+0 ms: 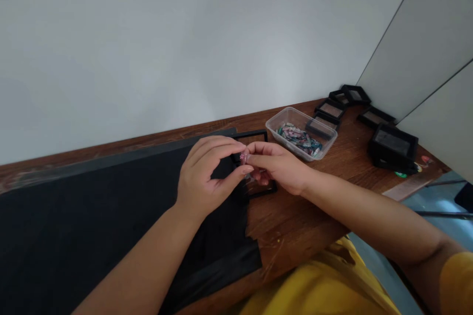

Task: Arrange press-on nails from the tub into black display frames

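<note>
My left hand (207, 174) and my right hand (275, 165) meet fingertip to fingertip over a black square frame case (258, 135) lying on the wooden table (295, 216). Between the fingertips sits a small pinkish piece (244, 158), pinched from both sides. Most of the frame is hidden under my hands. A clear plastic tub (301, 132) with several small colourful pieces stands just right of my right hand.
A black mat (92, 216) covers the table's left part. Several more black frame cases (391, 147) lie along the back right by the grey partition (424, 59). A white wall rises behind the table. My yellow clothing (318, 280) is at the near edge.
</note>
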`<move>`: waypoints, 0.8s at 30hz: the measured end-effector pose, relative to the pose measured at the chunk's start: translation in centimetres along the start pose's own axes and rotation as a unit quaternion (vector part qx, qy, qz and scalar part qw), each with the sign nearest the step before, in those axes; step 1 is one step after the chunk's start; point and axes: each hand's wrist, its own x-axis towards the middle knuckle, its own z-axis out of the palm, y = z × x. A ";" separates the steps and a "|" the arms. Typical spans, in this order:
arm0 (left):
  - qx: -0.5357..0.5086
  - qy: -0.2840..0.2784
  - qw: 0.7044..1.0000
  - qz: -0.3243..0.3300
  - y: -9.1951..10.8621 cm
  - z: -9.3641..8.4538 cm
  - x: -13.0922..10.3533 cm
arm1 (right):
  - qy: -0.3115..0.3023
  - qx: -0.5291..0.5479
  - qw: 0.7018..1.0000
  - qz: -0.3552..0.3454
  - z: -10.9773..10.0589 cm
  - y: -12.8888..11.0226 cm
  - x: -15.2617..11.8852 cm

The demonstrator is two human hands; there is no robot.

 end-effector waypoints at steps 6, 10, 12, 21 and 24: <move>-0.012 -0.020 1.000 -0.021 -0.1 0.2 -0.3 | 0.019 -0.023 0.999 0.011 0.2 -0.3 0.0; -0.021 -0.024 0.999 -0.024 -0.1 0.2 -0.2 | 0.022 -0.027 0.999 0.022 0.2 -0.3 -0.1; -0.025 -0.023 0.999 -0.024 0.0 0.2 -0.2 | 0.021 -0.029 0.999 0.028 0.2 -0.2 0.0; -0.053 -0.021 0.997 -0.051 0.5 0.3 -0.1 | 0.009 -0.022 0.999 0.048 0.1 0.0 0.1; -0.046 -0.010 0.997 -0.069 0.5 0.3 -0.3 | 0.012 -0.018 0.999 0.050 0.1 -0.1 0.0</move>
